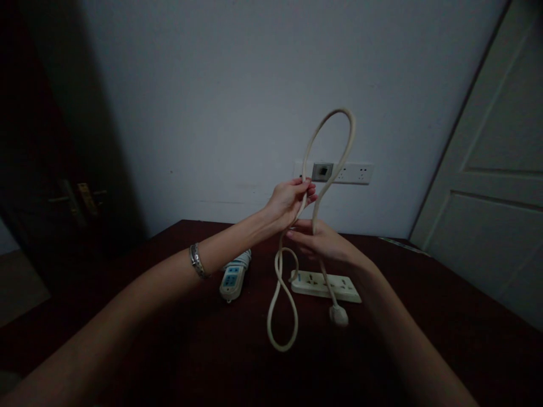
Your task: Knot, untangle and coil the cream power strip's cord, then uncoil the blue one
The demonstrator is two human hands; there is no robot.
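A white power cord (352, 133) rises in a tall loop above my hands and hangs below them in a second, twisted loop. My left hand (292, 198) pinches the cord at the left side of the upper loop. Just below and to the right, my right hand (320, 240) is closed on the cord too, thumb and fingers pointing left. The cord's plug (338, 315) dangles under my right hand. Behind the cord a white power strip (345, 289) lies on the dark red table (199, 333), with the cord's other end running to its left end.
A smaller power strip (232, 282) with blue sockets and a bundled white cord lies left of the hanging loop. Wall sockets (362, 174) sit behind the upper loop. A pale door (504, 186) stands at right, a dark door with a handle (87, 198) at left.
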